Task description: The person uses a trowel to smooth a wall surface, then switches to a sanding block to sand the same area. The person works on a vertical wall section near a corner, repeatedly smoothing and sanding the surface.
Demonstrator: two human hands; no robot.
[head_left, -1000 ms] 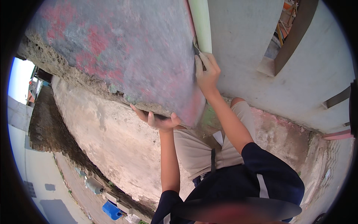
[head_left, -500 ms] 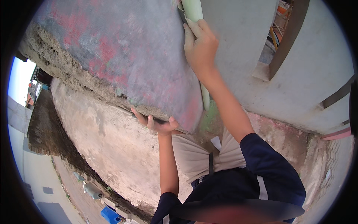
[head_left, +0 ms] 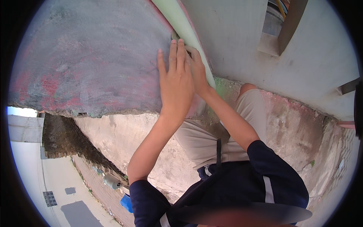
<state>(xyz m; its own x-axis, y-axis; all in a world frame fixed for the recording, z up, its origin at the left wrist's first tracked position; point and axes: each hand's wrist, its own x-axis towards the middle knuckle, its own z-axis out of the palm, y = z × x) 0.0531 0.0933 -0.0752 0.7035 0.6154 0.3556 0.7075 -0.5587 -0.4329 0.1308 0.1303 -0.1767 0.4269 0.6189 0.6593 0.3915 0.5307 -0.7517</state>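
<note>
A broad grey surface [head_left: 94, 56] with red and pink patches fills the upper left and ends in a rough, crumbled edge. Along its right side runs a pale green rounded strip [head_left: 185, 26]. My left hand [head_left: 177, 85] lies on the surface beside this strip, its fingers stretched out and pointing away from me. Just right of it, partly covered by it, my right hand [head_left: 199, 72] has its fingers bent round a thin flat piece [head_left: 174, 35] by the strip. Only the far tip of that piece and a dark bit show, so its kind is unclear.
A pale wall [head_left: 234, 45] with slot-like openings rises on the right. Worn concrete ground [head_left: 132, 132] lies below the ledge, around my legs in beige trousers [head_left: 245, 117]. At the lower left are a dark mossy strip [head_left: 68, 140] and a blue container [head_left: 126, 203].
My left hand has left the crumbled lower edge and moved up onto the grey surface beside my right hand. My right hand has come nearer along the green strip. The view has turned.
</note>
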